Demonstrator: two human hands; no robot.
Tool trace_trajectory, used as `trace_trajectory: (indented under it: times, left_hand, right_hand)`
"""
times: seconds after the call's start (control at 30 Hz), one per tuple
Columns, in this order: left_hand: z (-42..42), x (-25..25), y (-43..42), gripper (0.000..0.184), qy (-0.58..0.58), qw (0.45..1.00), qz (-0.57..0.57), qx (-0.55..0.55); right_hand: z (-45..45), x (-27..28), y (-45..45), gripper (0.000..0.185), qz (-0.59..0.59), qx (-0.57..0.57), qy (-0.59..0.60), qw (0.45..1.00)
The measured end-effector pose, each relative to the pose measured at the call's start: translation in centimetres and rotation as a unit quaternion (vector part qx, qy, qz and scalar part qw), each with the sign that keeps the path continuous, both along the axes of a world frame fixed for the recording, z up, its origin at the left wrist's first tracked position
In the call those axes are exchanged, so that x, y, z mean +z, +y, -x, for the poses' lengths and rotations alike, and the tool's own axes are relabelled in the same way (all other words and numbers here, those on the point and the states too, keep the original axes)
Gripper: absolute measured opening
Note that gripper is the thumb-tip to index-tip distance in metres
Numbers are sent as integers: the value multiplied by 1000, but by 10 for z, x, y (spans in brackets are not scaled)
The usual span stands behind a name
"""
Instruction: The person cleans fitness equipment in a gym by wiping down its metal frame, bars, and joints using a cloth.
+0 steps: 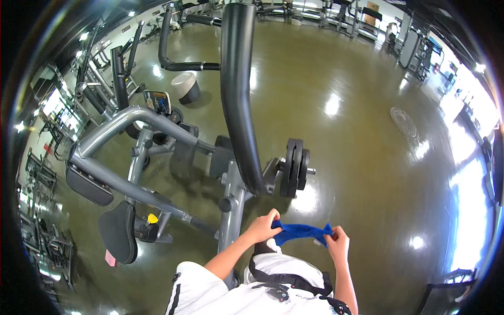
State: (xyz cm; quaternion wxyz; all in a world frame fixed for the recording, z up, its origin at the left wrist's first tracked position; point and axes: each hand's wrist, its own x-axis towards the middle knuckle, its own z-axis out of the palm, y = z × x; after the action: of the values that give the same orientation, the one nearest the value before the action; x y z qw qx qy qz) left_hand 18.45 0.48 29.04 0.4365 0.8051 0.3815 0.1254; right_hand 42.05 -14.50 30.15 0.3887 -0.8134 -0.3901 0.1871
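Note:
A blue cloth (302,231) is stretched between my two hands, low in the head view and in front of my body. My left hand (264,228) pinches its left end, with the fingers closed on the fabric. At the other end my right hand (337,242) grips a bunched corner between thumb and fingers. The middle of the cloth sags a little and touches nothing that I can see. Just left of my left hand rises the grey frame post (231,210) of an exercise machine.
The machine's thick black padded arm (239,94) stands ahead, with black weight plates (295,168) at its base. Its black seat pad (119,232) and yellow knob (152,218) are on the left. Beyond are a white-topped bin (186,87) and a round floor cover (403,123).

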Motion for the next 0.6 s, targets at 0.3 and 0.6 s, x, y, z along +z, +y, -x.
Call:
trace_trajectory:
  times: [0.3, 0.6]
  left_hand:
    - [17, 87, 76, 23, -116, 958, -152, 216]
    - [-5, 142, 136, 23, -134, 769, -362, 509]
  right_hand:
    - [-24, 53, 193, 10, -218, 115, 214, 945]
    - [-19, 116, 347, 10, -221, 340, 300, 863]
